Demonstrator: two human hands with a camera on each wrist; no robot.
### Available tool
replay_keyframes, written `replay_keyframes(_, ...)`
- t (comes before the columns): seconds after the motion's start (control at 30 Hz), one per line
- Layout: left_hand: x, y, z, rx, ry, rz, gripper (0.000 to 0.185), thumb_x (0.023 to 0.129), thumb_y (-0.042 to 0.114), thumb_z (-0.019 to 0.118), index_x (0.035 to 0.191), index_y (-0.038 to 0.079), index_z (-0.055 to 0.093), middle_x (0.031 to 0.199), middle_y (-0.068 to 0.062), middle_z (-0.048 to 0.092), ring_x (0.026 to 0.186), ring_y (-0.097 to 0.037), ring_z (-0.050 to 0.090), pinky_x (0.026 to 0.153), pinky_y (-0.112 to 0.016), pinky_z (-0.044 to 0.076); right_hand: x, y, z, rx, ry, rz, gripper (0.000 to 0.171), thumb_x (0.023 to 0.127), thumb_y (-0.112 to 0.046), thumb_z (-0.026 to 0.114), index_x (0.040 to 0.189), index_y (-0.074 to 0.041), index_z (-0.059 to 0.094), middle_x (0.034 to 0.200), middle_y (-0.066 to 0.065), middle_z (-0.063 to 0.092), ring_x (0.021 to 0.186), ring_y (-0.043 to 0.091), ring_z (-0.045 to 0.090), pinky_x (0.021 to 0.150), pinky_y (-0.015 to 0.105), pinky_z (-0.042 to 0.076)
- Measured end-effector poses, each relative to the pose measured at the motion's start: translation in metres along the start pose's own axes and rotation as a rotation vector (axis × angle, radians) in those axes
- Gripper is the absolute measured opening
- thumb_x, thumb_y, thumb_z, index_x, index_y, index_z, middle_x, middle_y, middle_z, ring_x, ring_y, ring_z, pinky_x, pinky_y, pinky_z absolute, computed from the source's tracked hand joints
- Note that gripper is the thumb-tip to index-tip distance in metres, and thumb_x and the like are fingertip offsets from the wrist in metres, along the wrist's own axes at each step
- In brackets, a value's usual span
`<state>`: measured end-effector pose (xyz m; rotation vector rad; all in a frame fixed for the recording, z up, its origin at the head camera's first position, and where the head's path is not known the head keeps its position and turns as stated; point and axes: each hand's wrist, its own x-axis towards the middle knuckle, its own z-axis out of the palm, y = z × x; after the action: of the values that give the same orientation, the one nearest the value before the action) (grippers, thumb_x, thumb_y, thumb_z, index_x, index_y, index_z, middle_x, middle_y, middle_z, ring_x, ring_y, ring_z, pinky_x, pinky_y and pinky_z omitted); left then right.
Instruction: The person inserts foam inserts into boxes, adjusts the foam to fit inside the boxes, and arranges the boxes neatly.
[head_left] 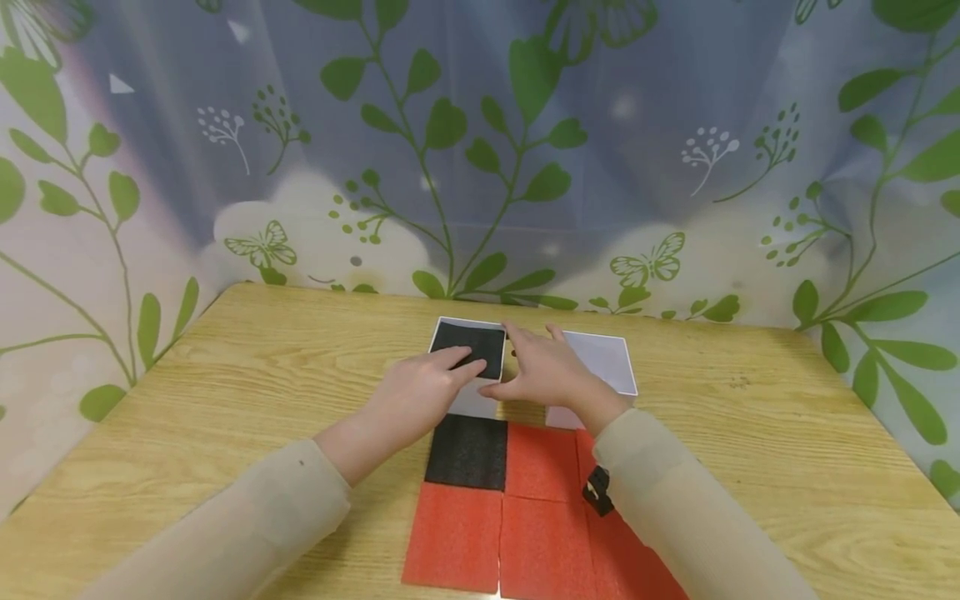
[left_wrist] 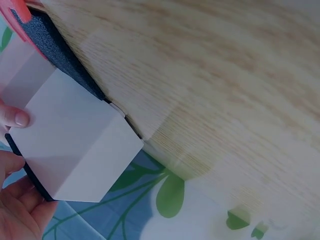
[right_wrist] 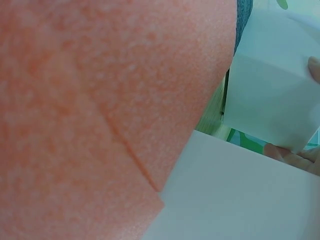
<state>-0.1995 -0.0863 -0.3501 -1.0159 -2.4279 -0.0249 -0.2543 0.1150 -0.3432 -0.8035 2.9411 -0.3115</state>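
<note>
A white box (head_left: 474,398) with a black felt square (head_left: 457,335) on top stands on the table in the head view. My left hand (head_left: 423,387) lies over the box from the left, its straight fingers touching the black square. On the other side, my right hand (head_left: 547,371) grips the box, thumb at the front edge and index finger near the back corner. The left wrist view shows the box's white side (left_wrist: 95,135), the black square's edge (left_wrist: 30,175), and fingertips against both. Skin fills much of the right wrist view.
A second white box (head_left: 603,362) stands just right of my right hand. In front lie another black felt square (head_left: 468,452) and several red squares (head_left: 453,533) edge to edge. A small dark object (head_left: 597,492) shows beside the right cuff. A patterned curtain (head_left: 480,167) hangs behind the table.
</note>
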Motion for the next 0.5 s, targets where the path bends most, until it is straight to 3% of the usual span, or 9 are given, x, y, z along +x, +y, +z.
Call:
replay_keyframes(0.3,0.0008,0.0000,0.0007,-0.003,0.011,-0.003,0.037,0.084,-0.001,0.064,0.119,0.012,0.065,0.117,-0.013,0.062,0.090,-0.023,0.066,0.067,-0.031,0.055,0.0006,0.0003,0.0008,0.003,-0.002,0.009,0.105,0.076,-0.064,0.061,0.148,-0.002,0.016,0.136,0.011,0.049,0.115,0.020,0.054,0.110,0.053,0.003)
replay_keyframes(0.5,0.0014,-0.0003,0.0025,-0.010,0.008,-0.006,0.037,0.084,-0.001,0.064,0.120,0.011,0.065,0.117,-0.013,0.061,0.094,-0.023,0.065,0.071,-0.032,0.055,-0.0004,0.0001,0.0006,-0.005,-0.004,0.010,0.105,0.077,-0.065,0.061,0.149,-0.002,0.015,0.143,0.011,0.040,0.119,0.021,0.051,0.110,0.053,0.003)
